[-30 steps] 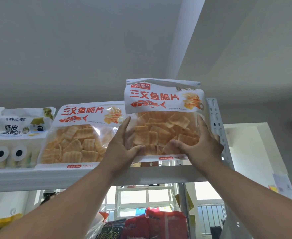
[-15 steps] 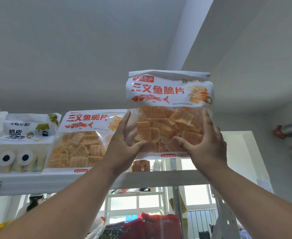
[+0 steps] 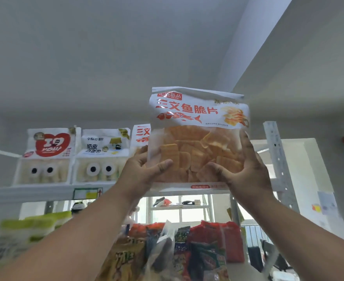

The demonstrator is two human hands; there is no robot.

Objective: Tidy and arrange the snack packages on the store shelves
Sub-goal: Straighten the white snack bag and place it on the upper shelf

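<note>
Nearest, at 6 o'clock, a jumble of bags [image 3: 187, 252] in red, blue and yellow lies below the arms, with blurred green-topped packs [image 3: 31, 226] at 8 o'clock. Both forearms rise toward the centre. The left hand [image 3: 140, 171] grips the lower left corner of a crisp bag [image 3: 197, 134], thumb across the front and fingers curled behind. The right hand [image 3: 246, 169] grips the lower right corner the same way, thumb on the front, fingers up the side edge. The bag is upright, held in the air just above centre, in front of the top shelf [image 3: 45, 192], its clear window showing orange ridged crisps.

Behind its left edge a second crisp bag [image 3: 141, 136] of the same print peeks out. At 9 o'clock on that shelf stand two white packs side by side: one with cartoon eyes [image 3: 103, 155], and one with a red heart [image 3: 49, 155]. A perforated metal post [image 3: 276, 157] stands at 3 o'clock.
</note>
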